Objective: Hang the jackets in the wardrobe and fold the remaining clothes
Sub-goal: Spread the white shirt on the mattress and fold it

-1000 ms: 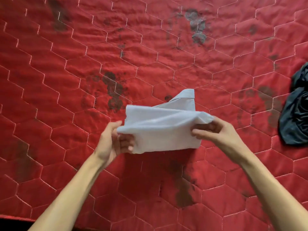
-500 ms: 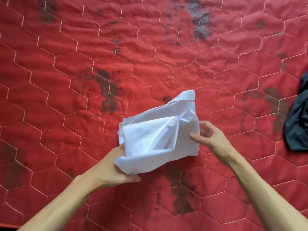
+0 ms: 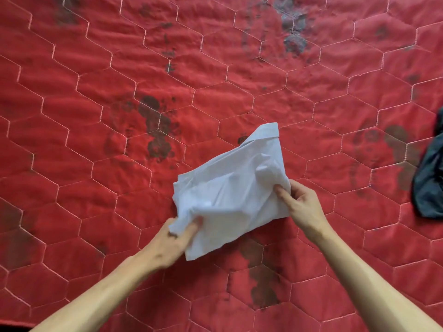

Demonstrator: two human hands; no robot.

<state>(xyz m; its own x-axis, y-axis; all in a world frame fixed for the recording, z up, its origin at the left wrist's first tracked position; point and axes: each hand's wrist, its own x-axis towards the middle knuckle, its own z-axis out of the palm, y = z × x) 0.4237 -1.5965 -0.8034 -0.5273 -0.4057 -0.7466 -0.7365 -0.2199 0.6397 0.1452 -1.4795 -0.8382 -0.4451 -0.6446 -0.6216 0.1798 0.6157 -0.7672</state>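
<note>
Red quilt (image 3: 96,164), folded white shirt (image 3: 235,192) near its middle, long axis slanting near-left to far-right, collar (image 3: 266,130) toward the far edge, dark garment (image 3: 429,188) at the right edge, left hand (image 3: 172,245) gripping the shirt's near corner, right hand (image 3: 302,204) pinching its right side.

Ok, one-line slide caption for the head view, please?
Left hand and right hand grip a partly folded white shirt over a red quilted cover; dark garment at right edge.
</note>
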